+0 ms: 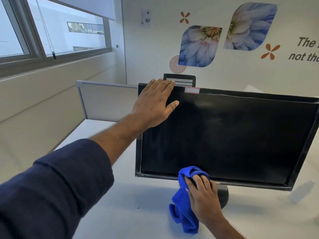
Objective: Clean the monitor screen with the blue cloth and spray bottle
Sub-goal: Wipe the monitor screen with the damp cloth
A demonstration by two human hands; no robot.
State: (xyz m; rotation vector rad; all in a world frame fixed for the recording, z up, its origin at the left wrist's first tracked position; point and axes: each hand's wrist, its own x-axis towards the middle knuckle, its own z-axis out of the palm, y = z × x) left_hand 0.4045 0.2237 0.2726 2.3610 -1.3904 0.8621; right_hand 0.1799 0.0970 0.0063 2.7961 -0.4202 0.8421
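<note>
Window with grey metal frame (41,54): running along the far left wall, glass showing a pale building outside.

Dark navy long sleeve (57,187): filling the near left corner, pushed up the forearm, which is reaching to the right and away.

Grey-framed desk partition panel (103,100): standing at the far left edge of the white desk top (131,213), just to the left of the monitor.

Left hand (153,104): lying flat and unclenched, fingers spread, palm pressing on the top left corner of the monitor; fingertips are reaching over its upper edge, thumb is resting on the dark glass.

Black flat-panel monitor with glossy bezel (224,135): standing on the desk top, switched off, tilting so its right side is sitting lower. A small red-bordered white label (192,90) is sticking to the top bezel. The black round stand base (223,195) is showing below the lower bezel.

Bright blue microfibre cloth (184,204): bunching against the lower bezel near its middle, its loose end hanging down toward the desk top.

Right hand (203,197): closing its fingers over the cloth, holding the bunched top against the lower edge of the monitor.

Blue-and-white flower wall decals (200,45): decorating the far wall to the right.

Spray bottle: cannot tell; only a blurred shape at the far right edge.
</note>
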